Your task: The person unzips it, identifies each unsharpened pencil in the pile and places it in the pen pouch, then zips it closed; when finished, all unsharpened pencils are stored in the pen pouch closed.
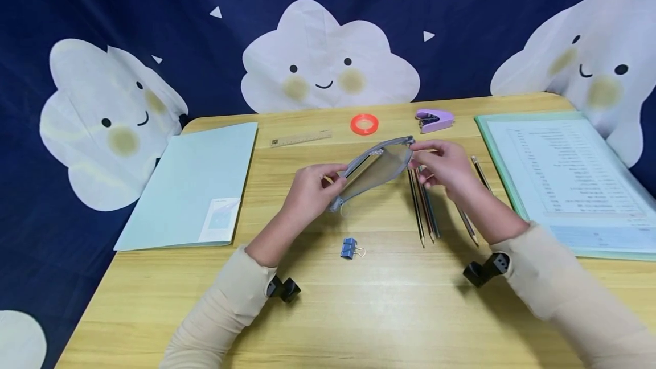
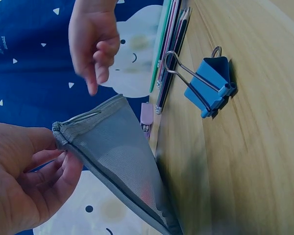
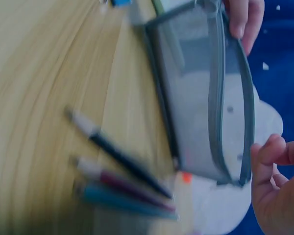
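A grey mesh zip pouch is held tilted above the table. My left hand pinches its near-left end between thumb and fingers, as the left wrist view also shows. The pouch's mouth gapes in the right wrist view, and a slim stick-like thing lies along it in the head view. At the other end, my right hand has its fingertips right by the pouch's corner, fingers loosely bent. From the left wrist, that right hand appears apart from the mesh. Several pencils lie below it.
Nearer me lies a blue binder clip. Farther back are a clear ruler, a red tape roll and a purple stapler. A pale folder lies left, papers on a green folder right. Another pencil lies by my right wrist.
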Available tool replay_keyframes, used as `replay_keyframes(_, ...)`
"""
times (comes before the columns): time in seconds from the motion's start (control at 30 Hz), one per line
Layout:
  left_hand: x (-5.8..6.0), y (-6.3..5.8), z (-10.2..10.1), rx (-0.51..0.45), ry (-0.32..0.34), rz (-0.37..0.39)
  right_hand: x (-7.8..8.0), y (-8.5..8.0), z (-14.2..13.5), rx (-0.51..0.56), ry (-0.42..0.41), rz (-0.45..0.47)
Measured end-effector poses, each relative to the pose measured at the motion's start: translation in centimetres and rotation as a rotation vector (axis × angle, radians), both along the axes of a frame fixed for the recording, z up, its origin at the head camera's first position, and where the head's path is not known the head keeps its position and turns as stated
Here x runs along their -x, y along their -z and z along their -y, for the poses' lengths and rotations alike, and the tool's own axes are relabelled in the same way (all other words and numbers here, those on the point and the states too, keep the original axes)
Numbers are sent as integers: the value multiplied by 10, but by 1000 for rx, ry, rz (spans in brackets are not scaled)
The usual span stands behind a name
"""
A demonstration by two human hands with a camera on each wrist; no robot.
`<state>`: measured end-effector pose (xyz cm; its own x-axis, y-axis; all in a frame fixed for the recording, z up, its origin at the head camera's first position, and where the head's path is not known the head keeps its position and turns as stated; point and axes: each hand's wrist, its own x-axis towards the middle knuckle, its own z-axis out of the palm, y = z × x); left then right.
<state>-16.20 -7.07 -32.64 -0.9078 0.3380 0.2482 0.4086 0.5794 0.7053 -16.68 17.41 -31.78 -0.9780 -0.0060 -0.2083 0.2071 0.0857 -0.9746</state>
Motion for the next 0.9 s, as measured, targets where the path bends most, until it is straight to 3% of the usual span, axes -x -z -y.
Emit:
replay_keyframes(0.17, -1, -1, 1, -8, -2, 6, -5, 14, -22, -105, 31, -36)
replay_keyframes(0.53, -2, -2, 1, -2, -14, 18, -5, 55, -36, -448, -93, 34)
replay_keyframes(0.7, -2, -2, 1, -7, -7, 21, -7, 57, -36, -654, -177, 4)
replay_keyframes(0.9, -2, -2, 1, -13, -3, 25, -7, 48, -34, -956, -227, 22)
